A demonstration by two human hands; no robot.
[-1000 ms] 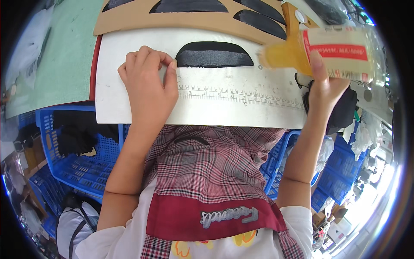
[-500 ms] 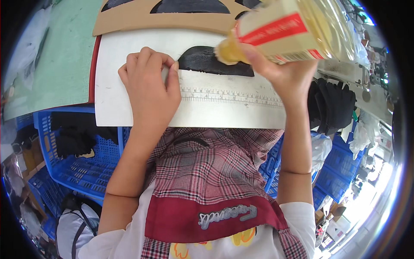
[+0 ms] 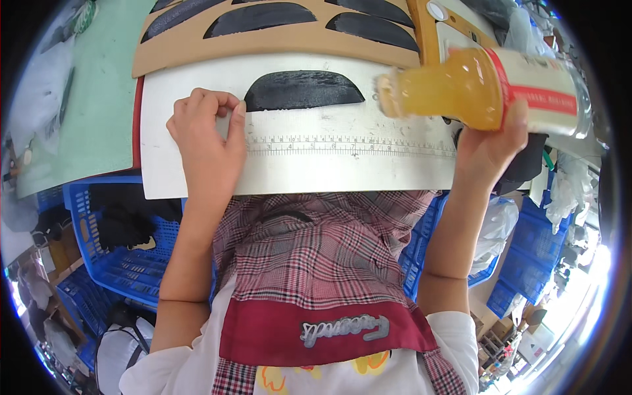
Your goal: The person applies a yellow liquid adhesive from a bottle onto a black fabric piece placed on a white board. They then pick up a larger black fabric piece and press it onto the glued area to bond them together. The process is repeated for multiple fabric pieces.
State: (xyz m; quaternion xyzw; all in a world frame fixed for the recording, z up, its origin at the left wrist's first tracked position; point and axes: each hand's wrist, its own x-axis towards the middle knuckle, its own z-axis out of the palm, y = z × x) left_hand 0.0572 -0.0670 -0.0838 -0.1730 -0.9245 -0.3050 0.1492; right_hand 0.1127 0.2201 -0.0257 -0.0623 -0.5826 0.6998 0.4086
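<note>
A black half-moon piece (image 3: pixel 304 91) lies flat on a white board (image 3: pixel 316 174) with a printed ruler scale. Its left tip is pinched between the thumb and forefinger of my left hand (image 3: pixel 209 138). Off to the right, my right hand (image 3: pixel 490 148) is wrapped round a clear bottle (image 3: pixel 471 89) of yellow liquid, tipped on its side. The bottle's pale, crusted mouth points left, a short way off the piece's right end. Wet-looking streaks show on the piece's upper face.
A brown board (image 3: pixel 178 58) bearing several similar black pieces lies beyond the white board. To the left is a green tabletop (image 3: pixel 102 118). A blue basket (image 3: pixel 125 263) with black items stands below at left. Dark cloth-like pieces (image 3: pixel 526 164) hang by the right edge.
My right hand has drawn the bottle rightward, off the black piece it was touching. In the picture, my left hand and the piece sit a little further left, still pinched.
</note>
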